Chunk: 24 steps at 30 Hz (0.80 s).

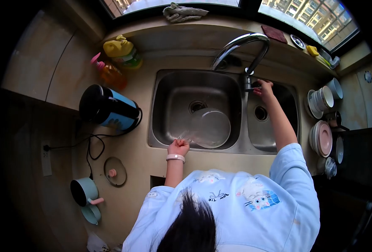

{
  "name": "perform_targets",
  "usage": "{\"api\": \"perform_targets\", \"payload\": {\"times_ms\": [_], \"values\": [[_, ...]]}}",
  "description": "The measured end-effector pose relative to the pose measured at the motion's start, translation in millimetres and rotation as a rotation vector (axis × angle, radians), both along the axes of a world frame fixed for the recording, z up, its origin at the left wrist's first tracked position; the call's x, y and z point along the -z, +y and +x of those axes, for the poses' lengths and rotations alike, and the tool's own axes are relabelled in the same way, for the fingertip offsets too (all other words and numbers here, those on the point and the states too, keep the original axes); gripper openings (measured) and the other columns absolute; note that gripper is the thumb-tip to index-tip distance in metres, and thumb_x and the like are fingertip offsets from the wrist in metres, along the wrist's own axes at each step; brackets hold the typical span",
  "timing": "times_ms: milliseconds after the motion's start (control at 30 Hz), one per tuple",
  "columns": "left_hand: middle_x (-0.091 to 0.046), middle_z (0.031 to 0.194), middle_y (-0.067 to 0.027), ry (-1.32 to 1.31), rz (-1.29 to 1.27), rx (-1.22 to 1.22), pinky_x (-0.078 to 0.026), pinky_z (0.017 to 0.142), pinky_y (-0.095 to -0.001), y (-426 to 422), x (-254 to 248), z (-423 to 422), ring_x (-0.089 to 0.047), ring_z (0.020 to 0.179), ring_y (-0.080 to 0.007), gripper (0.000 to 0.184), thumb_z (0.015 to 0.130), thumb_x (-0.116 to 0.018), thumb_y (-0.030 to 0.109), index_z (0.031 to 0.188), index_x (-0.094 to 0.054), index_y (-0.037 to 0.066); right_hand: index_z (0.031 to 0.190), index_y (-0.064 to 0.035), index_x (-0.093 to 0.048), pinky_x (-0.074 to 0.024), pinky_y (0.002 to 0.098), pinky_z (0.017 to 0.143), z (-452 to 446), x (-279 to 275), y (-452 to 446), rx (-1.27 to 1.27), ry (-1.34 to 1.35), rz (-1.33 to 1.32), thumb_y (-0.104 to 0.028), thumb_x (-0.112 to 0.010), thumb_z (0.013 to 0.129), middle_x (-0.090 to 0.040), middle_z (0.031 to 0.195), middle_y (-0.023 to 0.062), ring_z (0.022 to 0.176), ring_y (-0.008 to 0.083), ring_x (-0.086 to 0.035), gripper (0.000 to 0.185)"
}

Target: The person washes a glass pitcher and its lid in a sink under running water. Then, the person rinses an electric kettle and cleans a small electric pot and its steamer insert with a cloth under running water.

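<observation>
Beige kitch. ctr [215, 161], sink [243, 126], tap [249, 38]

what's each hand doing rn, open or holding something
Left hand: closed, apparently holding the clear round container.
Right hand: fingers at the faucet; grip unclear.

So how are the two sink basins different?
The left basin is wider; the right basin is narrower. The left basin has a clear round object in it, which the left hand seems to hold; the right basin has the right hand over its back part, beside the faucet head. Both are gray metal with a round drain.
</observation>
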State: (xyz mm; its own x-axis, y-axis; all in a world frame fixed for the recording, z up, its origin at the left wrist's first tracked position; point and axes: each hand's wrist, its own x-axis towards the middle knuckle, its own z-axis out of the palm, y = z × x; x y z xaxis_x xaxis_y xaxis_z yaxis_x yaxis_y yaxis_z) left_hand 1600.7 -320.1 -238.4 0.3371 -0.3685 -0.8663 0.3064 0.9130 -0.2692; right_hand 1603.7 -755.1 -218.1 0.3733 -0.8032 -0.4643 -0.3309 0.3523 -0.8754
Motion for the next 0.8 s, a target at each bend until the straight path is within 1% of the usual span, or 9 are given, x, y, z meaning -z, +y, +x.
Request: {"api": "perform_targets", "payload": {"times_ms": [67,133,167,200,267,333,433,600,800], "values": [[-0.023,0.045,0.0008,0.001,0.028,-0.008,-0.027,0.04,-0.0219,1,-9,-4,-0.024,0.039,-0.0106,0.028,0.078,-0.035,0.003,0.052,-0.028,0.009,0.116,-0.0162,-0.025,-0.0478,0.045,0.068,-18,-28,48,0.194,-0.088,0.239,-0.022,-0.059,0.072,-0.04,0.105,0.0189,0.091,0.0301,-0.049,0.056],[-0.022,0.046,-0.0004,0.05,-0.217,-0.004,-0.029,0.042,-0.025,9,5,-9,-0.026,0.042,-0.0128,0.034,0.09,-0.025,0.018,0.058,-0.029,0.008,0.1,-0.0138,-0.046,-0.0478,0.0478,0.069,-40,10,86,-0.087,-0.017,0.484,-0.034,-0.052,0.076,-0.049,0.088,0.017,0.072,0.0316,-0.056,0.032],[-0.023,0.046,-0.0007,0.073,-0.25,0.006,-0.029,0.042,-0.0251,9,1,-11,-0.027,0.042,-0.0128,0.033,0.09,-0.025,0.018,0.059,-0.029,0.008,0.105,-0.0113,-0.045,-0.0462,0.051,0.072,-50,-5,128,-0.155,0.03,0.55,-0.037,-0.051,0.077,-0.051,0.084,0.018,0.067,0.0332,-0.057,0.039],[-0.024,0.046,-0.001,0.092,-0.286,0.011,-0.03,0.042,-0.0253,6,-6,-12,-0.027,0.042,-0.0128,0.032,0.09,-0.025,0.018,0.059,-0.029,0.007,0.109,-0.0043,-0.032,-0.0448,0.0525,0.073,-56,3,142,-0.383,-0.048,0.875,-0.039,-0.059,0.072,-0.044,0.102,0.0244,0.083,0.0365,-0.054,0.057],[-0.024,0.046,-0.0011,0.01,-0.326,0.007,-0.03,0.041,-0.0253,3,-16,-18,-0.027,0.041,-0.0129,0.034,0.091,-0.025,0.021,0.06,-0.03,0.007,0.11,0.0009,-0.032,-0.0385,0.0524,0.083,-63,-14,190,-0.553,-0.171,1.012,-0.047,-0.056,0.074,-0.047,0.104,0.0274,0.09,0.0402,-0.052,0.064],[-0.026,0.046,-0.0011,-0.011,-0.207,0.045,-0.03,0.041,-0.0248,-3,-47,-28,-0.027,0.041,-0.013,0.038,0.091,-0.027,0.028,0.06,-0.03,0.008,0.113,0.0016,-0.032,-0.0362,0.0514,0.086,-66,-1,207,-0.669,-0.361,1.396,-0.049,-0.055,0.075,-0.045,0.108,0.0281,0.097,0.041,-0.047,0.068],[-0.021,0.046,0.0019,-0.073,-0.158,0.104,-0.025,0.04,-0.0231,-5,-75,-46,-0.023,0.039,-0.0115,0.042,0.09,-0.036,0.031,0.055,-0.024,0.01,0.113,0.0018,-0.036,-0.0361,0.0504,0.087,-70,-49,234,-0.638,-0.235,1.315,-0.049,-0.053,0.075,-0.043,0.111,0.028,0.102,0.0391,-0.044,0.066],[-0.019,0.047,0.0045,-0.281,-0.215,-0.018,-0.022,0.038,-0.0224,38,-97,-99,-0.02,0.038,-0.0083,0.045,0.086,-0.042,0.039,0.054,-0.024,0.012,0.118,0.0021,-0.036,-0.0382,0.0411,0.086,-76,-63,260,-1.165,-0.267,1.194,-0.052,-0.042,0.078,-0.043,0.116,0.0231,0.102,0.0328,-0.047,0.068],[-0.023,0.044,0.0042,-0.916,0.472,-0.157,-0.015,0.035,-0.0221,115,-141,-221,-0.016,0.033,-0.0077,0.042,0.085,-0.045,0.041,0.055,-0.032,0.014,0.123,-0.0025,-0.034,-0.0367,0.0426,0.089,-89,-85,355,-1.743,-0.353,1.098,-0.039,-0.041,0.081,-0.042,0.121,0.0203,0.107,0.032,-0.045,0.056]]}}
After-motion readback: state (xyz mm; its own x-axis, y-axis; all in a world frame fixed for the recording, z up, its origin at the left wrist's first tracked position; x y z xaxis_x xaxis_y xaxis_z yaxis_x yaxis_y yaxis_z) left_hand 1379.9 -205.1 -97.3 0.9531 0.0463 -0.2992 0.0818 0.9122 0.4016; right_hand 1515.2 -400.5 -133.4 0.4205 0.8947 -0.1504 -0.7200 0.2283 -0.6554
